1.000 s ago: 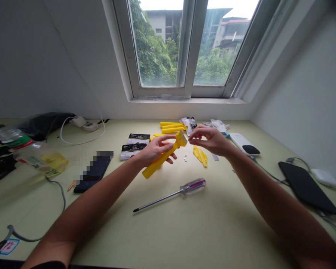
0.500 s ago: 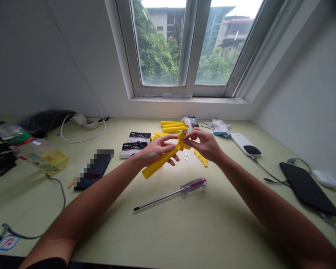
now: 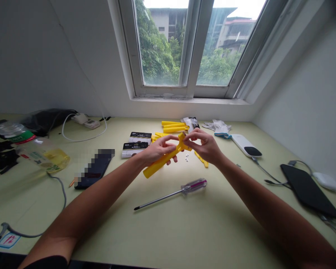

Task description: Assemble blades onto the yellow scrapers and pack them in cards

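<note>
Yellow plastic handle (image 3: 159, 165): long flat bar, tilted up and to the right, gripped mid-length by the left hand (image 3: 158, 149), lower end sticking out past the palm. Wider head end (image 3: 182, 142) sits between the hands, pinched by the right hand (image 3: 204, 146). Small metal washers (image 3: 186, 160) lie on the table just below the grip, not touching it.

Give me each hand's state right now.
Left hand: closed, gripping a yellow plastic tool.
Right hand: closed, pinching the tool's top end.
</note>
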A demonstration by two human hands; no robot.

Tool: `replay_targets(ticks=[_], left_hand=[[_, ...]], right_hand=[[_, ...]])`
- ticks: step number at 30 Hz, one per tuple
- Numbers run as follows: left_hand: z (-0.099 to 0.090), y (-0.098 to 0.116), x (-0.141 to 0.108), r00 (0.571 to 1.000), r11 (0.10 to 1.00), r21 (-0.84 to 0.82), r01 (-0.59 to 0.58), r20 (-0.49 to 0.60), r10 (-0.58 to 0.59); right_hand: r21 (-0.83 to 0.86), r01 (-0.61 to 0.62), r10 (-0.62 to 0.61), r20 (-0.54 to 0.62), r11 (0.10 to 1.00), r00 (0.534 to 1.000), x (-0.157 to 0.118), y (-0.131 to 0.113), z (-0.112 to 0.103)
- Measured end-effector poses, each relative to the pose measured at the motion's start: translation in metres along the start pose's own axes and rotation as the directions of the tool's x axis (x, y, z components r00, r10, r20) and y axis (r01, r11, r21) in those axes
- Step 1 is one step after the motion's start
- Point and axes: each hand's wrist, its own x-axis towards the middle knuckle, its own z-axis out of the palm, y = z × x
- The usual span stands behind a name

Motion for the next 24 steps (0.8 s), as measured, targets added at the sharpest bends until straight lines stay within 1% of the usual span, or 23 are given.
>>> replay_targets(ticks=[3, 5, 7, 9, 11, 13, 17, 19, 21, 22, 23, 24], left_hand=[[0.001, 0.0, 0.0, 1.0, 1.0, 0.0, 0.007, -0.002, -0.007], [0.002, 0.002, -0.001, 1.0, 1.0, 0.011, 0.009, -0.008, -0.009], [0.002, 0.004, -0.002, 1.0, 1.0, 0.027, 0.011, -0.01, -0.011], [0.003, 0.006, -0.003, 1.0, 0.999, 0.035, 0.016, -0.003, -0.016], [0.003, 0.007, -0.004, 1.0, 1.0, 0.015, 0.021, 0.011, -0.021], [0.004, 0.006, -0.004, 0.999, 0.999, -0.041, 0.024, 0.024, -0.023], [0.005, 0.002, -0.002, 0.998, 0.987, -0.154, 0.042, 0.045, -0.035], [0.005, 0.002, -0.002, 0.999, 0.98, -0.193, 0.044, 0.034, -0.038], [0.004, 0.003, -0.001, 0.999, 0.971, -0.235, 0.035, -0.005, -0.038], [0.003, 0.003, -0.001, 0.999, 0.968, -0.251, 0.028, -0.029, -0.037], [0.001, 0.004, -0.001, 0.998, 0.965, -0.263, 0.019, -0.055, -0.035], [-0.001, 0.005, -0.001, 0.996, 0.963, -0.27, 0.009, -0.081, -0.032]], right_hand=[[-0.051, -0.002, 0.003, 0.008, 0.999, 1.0, 0.0, -0.002, 0.001], [-0.063, -0.02, 0.02, -0.011, 0.998, 1.0, 0.0, -0.001, 0.003], [-0.026, -0.056, 0.055, -0.04, 0.998, 0.998, -0.001, 0.0, 0.005], [0.052, -0.097, 0.1, -0.049, 0.994, 0.994, -0.001, 0.002, 0.006], [0.122, -0.138, 0.14, -0.009, 0.983, 0.99, 0.0, 0.005, 0.007], [0.166, -0.169, 0.164, 0.045, 0.971, 0.985, 0.001, 0.007, 0.006], [0.196, -0.181, 0.162, 0.11, 0.964, 0.981, 0.003, 0.01, 0.002], [0.128, -0.154, 0.142, 0.099, 0.98, 0.985, 0.004, 0.007, -0.004], [-0.058, -0.087, 0.091, 0.062, 0.994, 0.994, 0.005, 0.0, -0.013], [-0.171, -0.049, 0.064, 0.084, 0.984, 0.994, 0.004, -0.005, -0.018], [-0.272, -0.016, 0.06, 0.155, 0.962, 0.986, 0.004, -0.01, -0.023], [-0.344, 0.006, 0.095, 0.275, 0.939, 0.957, 0.002, -0.016, -0.027]])
